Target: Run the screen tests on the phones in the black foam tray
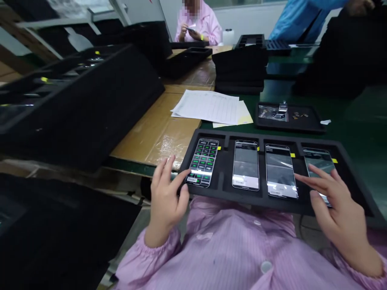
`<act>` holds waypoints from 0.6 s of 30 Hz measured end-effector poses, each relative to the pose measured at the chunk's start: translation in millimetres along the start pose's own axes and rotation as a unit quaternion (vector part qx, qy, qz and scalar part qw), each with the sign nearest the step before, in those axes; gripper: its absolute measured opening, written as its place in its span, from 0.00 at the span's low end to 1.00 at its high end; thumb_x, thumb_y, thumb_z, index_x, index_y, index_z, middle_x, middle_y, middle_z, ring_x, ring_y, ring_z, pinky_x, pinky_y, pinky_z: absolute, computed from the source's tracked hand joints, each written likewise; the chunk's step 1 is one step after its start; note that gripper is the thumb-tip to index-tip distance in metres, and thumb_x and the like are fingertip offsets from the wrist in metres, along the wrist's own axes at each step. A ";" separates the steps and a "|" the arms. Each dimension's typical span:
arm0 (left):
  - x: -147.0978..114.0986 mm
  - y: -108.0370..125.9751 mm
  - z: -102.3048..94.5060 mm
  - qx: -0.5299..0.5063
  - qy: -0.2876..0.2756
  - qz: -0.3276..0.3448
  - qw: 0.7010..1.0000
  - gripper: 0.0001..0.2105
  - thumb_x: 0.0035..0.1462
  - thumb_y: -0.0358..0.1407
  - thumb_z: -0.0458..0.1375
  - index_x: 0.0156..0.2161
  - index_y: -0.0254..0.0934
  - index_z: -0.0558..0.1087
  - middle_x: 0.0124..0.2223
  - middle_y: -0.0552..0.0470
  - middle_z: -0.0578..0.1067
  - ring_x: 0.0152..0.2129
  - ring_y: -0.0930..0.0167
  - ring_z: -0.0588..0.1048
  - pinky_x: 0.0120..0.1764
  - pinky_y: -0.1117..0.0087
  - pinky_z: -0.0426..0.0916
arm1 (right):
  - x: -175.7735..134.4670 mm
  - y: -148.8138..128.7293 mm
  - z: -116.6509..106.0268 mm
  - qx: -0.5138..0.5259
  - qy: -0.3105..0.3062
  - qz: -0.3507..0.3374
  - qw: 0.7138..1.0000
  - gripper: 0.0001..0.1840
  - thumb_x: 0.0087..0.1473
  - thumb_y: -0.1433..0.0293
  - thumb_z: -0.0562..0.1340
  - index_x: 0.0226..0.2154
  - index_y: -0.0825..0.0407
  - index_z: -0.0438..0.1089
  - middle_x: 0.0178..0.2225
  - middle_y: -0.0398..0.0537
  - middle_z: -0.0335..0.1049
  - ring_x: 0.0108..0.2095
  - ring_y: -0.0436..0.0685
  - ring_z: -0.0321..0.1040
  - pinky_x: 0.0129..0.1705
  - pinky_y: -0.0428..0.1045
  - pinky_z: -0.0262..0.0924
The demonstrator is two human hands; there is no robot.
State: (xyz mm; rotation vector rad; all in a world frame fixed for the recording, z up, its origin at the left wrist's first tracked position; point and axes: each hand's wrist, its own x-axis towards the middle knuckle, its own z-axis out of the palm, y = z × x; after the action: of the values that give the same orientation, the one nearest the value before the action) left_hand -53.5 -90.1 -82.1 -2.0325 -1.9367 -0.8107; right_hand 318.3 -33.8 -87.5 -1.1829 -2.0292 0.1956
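Observation:
Several smartphones lie face up in a black foam tray (226,192) at the table's front edge. The leftmost phone (203,161) shows a dark grid of green labels. My left hand (167,197) is open at its left side, with the index fingertip at the screen's lower left edge. Two middle phones, one (246,165) and another (280,171), have grey screens with a white band at the bottom. My right hand (340,205) is open over the rightmost phone (317,155) and partly covers it. One of its fingers reaches the right edge of the phone beside it.
Beyond the tray lie printed sheets (208,105) and a small black tray (290,125) with a plastic bag and tiny parts. A large black foam box (121,92) stands left, stacked black trays (240,68) behind. A person in pink (208,24) and a blue sleeve (298,18) are across.

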 end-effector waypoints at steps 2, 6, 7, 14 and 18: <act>-0.9 0.7 3.2 0.003 -0.020 0.003 1.000 0.17 0.60 0.32 0.51 0.52 0.37 0.75 0.70 0.42 0.57 0.66 0.51 0.55 0.63 0.43 0.56 | 1.1 -1.8 4.2 0.006 -0.013 -0.001 1.000 0.15 0.65 0.69 0.52 0.49 0.48 0.69 0.47 0.46 0.74 0.60 0.64 0.61 0.68 0.68 0.42; -2.0 -1.2 6.6 0.009 -0.034 0.019 0.999 0.17 0.59 0.33 0.52 0.51 0.37 0.76 0.71 0.42 0.55 0.66 0.48 0.54 0.62 0.42 0.56 | -2.4 0.2 4.7 0.002 -0.017 0.010 1.000 0.15 0.65 0.70 0.52 0.50 0.48 0.69 0.48 0.45 0.74 0.61 0.64 0.61 0.68 0.69 0.44; -1.2 -2.1 6.4 0.011 -0.039 0.023 0.999 0.16 0.59 0.33 0.53 0.50 0.37 0.77 0.71 0.43 0.54 0.66 0.47 0.54 0.62 0.42 0.56 | -3.0 2.0 2.4 0.000 -0.015 0.012 1.000 0.15 0.65 0.70 0.52 0.50 0.48 0.68 0.48 0.45 0.74 0.61 0.64 0.61 0.68 0.69 0.44; 54.8 -12.6 15.2 0.033 -0.059 0.040 0.997 0.18 0.63 0.36 0.47 0.50 0.33 0.76 0.67 0.36 0.62 0.65 0.52 0.58 0.62 0.45 0.58 | 43.9 50.3 -49.6 -0.059 0.022 0.042 0.997 0.16 0.64 0.65 0.55 0.51 0.43 0.73 0.52 0.46 0.72 0.56 0.66 0.67 0.65 0.62 0.52; 110.6 -23.9 44.7 0.058 -0.139 0.074 0.986 0.24 0.63 0.38 0.41 0.49 0.28 0.76 0.64 0.33 0.65 0.65 0.52 0.59 0.63 0.48 0.58 | 112.5 94.2 -71.2 -0.085 -0.001 0.154 0.984 0.13 0.63 0.65 0.57 0.46 0.45 0.75 0.48 0.47 0.74 0.47 0.65 0.71 0.52 0.59 0.64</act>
State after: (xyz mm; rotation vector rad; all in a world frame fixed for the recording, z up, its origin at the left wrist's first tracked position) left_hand -68.3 29.5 -65.9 -2.2844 -1.8862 -0.3883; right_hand 399.5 91.8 -22.4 -1.6034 -1.8857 0.1766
